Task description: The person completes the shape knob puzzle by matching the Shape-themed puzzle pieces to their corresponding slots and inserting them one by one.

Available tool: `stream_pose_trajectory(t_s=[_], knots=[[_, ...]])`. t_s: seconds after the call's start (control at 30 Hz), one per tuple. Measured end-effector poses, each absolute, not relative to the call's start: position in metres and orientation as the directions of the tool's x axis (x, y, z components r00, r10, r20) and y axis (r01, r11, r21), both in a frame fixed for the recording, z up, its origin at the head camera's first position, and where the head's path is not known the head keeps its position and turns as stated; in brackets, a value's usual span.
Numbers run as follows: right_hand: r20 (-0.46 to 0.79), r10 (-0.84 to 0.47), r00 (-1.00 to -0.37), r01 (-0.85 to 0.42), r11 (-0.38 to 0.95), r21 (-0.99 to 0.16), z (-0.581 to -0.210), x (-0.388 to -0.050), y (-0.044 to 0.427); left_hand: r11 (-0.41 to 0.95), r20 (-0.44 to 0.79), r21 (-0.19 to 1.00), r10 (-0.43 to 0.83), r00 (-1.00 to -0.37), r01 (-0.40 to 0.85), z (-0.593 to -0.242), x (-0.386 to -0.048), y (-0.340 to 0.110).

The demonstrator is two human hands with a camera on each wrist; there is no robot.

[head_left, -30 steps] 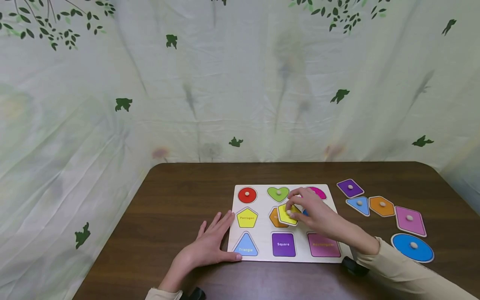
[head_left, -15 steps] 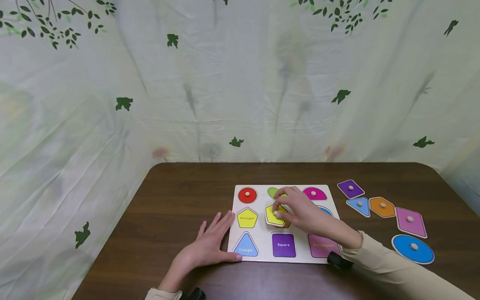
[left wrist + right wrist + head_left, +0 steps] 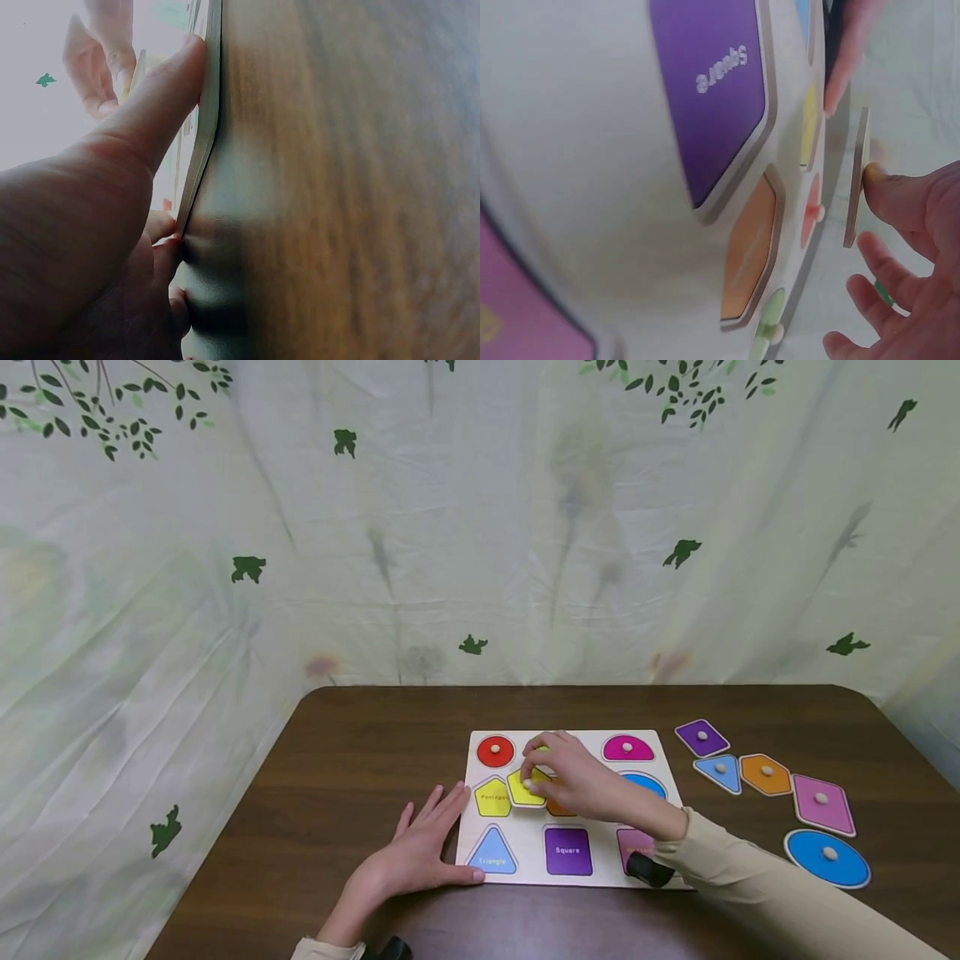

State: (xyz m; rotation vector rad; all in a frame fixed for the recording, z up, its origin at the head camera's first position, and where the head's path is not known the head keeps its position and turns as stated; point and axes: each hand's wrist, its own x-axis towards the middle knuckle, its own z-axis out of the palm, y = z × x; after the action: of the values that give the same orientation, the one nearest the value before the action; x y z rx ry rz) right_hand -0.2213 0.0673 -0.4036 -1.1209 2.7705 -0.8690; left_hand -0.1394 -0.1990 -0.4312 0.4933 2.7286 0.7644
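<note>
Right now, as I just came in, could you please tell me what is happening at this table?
A person is working at a white shape-puzzle board. The right hand pinches the yellow pentagon piece by its knob, raised and not yet in its recess. The left hand touches the board's left edge. Red circle, green heart and pink semicircle pieces sit in the far row; five loose pieces lie right of the board.

A yellow pentagon piece [image 3: 522, 795] with a pale knob [image 3: 528, 785] hangs raised over the white puzzle board [image 3: 528, 860].
</note>
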Motion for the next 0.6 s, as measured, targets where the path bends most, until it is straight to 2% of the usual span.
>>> stream_pose_trajectory(t_s=[0.23, 0.43, 0.6], knots=[[0.144, -0.673, -0.726, -0.636, 0.576, -0.514, -0.405, -0.228, 0.053, 0.802, -0.149, 0.538, 0.396, -0.906, 0.262, -0.432, -0.139, -0.199], [0.119, -0.679, -0.724, -0.644, 0.605, -0.468, -0.412, -0.231, 0.041, 0.795, -0.138, 0.540, 0.407, -0.903, 0.276, -0.431, -0.138, -0.199], [0.117, -0.706, -0.698, -0.676, 0.598, -0.430, -0.415, -0.233, 0.032, 0.796, -0.134, 0.538, 0.407, -0.903, 0.279, -0.431, -0.138, -0.199]])
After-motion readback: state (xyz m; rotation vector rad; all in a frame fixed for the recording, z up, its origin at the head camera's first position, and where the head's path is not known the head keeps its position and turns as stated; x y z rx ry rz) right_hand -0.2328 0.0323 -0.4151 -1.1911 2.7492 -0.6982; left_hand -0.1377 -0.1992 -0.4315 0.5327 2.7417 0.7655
